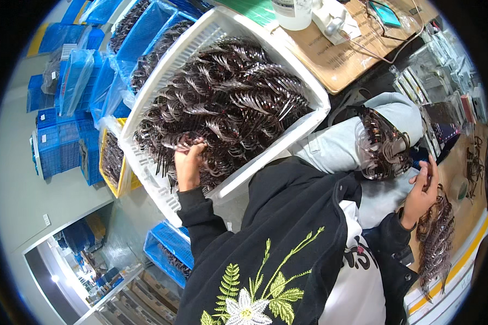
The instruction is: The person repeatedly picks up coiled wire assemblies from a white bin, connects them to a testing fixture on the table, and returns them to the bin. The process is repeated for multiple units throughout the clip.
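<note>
A large white plastic basket (pixel 309 116) holds a heap of glossy dark brown curved plastic pieces (pixel 228 92) that look like eyeglass frames. At the basket's near left side, my left hand (pixel 188 165) reaches into the heap, its fingers curled around some of these pieces. More of them lie in a nested bundle (pixel 384 143) across my grey-trousered lap. My right hand (pixel 422 192) is raised at the right, fingers apart with nothing visible in them. It is beside a further row of brown frames (pixel 436 244) on the bench's edge.
Blue crates (pixel 59 151) and a yellow crate (pixel 111 179) stand stacked at left, some plastic-wrapped. On a cardboard-covered surface (pixel 341 59) at the back are a clear bottle (pixel 291 13), eyeglasses and a cable. The wooden bench (pixel 461 203) at right has a yellow-striped edge.
</note>
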`<state>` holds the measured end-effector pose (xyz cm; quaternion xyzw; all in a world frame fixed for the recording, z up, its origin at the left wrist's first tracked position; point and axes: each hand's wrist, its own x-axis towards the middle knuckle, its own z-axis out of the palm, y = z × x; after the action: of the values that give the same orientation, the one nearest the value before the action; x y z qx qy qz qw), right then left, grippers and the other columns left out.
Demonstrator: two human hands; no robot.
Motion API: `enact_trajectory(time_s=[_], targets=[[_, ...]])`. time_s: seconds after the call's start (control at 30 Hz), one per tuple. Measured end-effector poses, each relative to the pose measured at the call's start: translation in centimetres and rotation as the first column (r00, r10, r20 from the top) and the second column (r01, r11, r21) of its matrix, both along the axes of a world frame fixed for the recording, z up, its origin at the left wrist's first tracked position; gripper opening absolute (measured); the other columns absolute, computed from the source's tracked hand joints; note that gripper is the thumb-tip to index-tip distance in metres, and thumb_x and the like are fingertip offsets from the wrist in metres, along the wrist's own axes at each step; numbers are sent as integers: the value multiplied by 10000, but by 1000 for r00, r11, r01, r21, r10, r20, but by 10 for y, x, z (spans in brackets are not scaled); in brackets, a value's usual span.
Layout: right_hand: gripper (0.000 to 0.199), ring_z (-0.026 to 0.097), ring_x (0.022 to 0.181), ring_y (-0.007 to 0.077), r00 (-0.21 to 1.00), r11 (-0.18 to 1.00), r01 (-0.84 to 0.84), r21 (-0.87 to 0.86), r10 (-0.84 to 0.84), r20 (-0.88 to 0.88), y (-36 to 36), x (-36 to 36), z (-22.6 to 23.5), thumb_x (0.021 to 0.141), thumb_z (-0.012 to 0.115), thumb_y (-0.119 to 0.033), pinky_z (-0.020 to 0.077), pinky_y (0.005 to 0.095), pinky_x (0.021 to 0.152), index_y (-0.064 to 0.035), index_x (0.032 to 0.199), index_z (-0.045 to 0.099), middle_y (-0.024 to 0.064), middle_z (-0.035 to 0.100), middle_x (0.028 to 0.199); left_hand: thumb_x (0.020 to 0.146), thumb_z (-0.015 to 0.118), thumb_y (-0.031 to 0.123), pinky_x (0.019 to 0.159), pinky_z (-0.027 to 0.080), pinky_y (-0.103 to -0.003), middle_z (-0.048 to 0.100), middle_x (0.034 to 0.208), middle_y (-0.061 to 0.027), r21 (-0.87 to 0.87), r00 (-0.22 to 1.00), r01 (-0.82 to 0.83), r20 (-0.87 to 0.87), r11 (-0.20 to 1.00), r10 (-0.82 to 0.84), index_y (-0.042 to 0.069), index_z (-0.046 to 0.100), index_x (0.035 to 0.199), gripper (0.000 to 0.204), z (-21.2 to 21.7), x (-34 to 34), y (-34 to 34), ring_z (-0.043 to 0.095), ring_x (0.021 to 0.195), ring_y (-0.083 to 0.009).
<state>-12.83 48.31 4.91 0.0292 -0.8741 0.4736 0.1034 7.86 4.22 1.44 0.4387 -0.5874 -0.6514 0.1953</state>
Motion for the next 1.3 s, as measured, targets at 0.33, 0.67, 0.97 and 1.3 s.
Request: enact_trajectory(time_s=[0.33,0.67,0.97,1.3], targets=[[237,545,683,84,993,989,-3,151,-15,118,-9,1,3,935,509,-155,436,208,601,-39,1111,618,67,650,915,767,578,53,565,362,-202,503,774,31,-19,956,23,294,1000,-17,36,505,994,239,-8,13,5,439,645,-54],[201,568,852,152,969,898,-183,400,233,-80,-5,-3,0,905,565,-181,409,244,648,-60,1046,642,67,612,1003,759,626,61,680,413,-229,508,895,-12,-165,963,-42,258,985,84,9,501,1028,301,-32,40,10,474,764,-88],[188,557,872,185,987,911,-140,387,157,-14,-5,1,-4,870,618,-167,420,267,688,-49,1013,643,75,596,1006,892,539,301,1055,262,-407,365,1327,-294,-775,824,292,502,561,264,-86,383,1281,570,-9,26,14,324,1261,-403],[222,566,905,225,973,910,-180,373,220,-69,-7,5,-5,833,656,-139,447,303,757,-37,1029,637,99,584,1025,929,405,262,1097,166,-399,287,1414,-246,-799,935,65,257,598,243,-69,309,1343,539,-31,26,30,260,1328,-352]])
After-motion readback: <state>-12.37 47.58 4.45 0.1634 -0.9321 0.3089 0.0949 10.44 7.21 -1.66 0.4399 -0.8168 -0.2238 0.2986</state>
